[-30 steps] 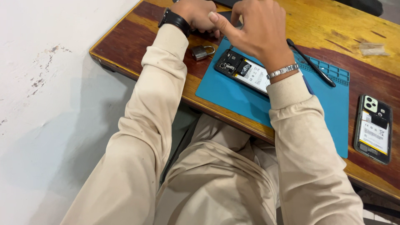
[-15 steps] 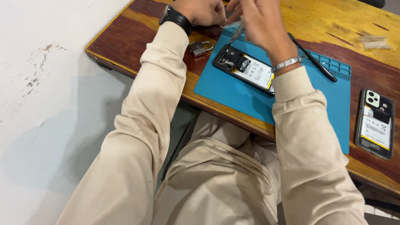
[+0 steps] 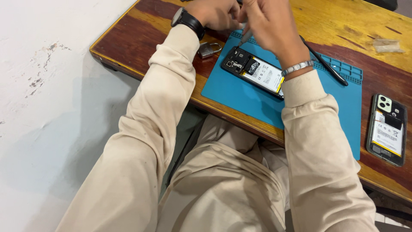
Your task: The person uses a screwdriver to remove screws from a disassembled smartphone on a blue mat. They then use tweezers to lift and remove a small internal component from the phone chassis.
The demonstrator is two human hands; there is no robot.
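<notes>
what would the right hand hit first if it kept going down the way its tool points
Probably the opened phone on the blue mat: the right hand holds a thin tool aimed at its top end, though depth is unclear.

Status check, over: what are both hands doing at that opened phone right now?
Left hand and right hand close together above opened phone on blue mat. Right pinches thin tool, tip down. Padlock beside mat, not obstructing.
</notes>
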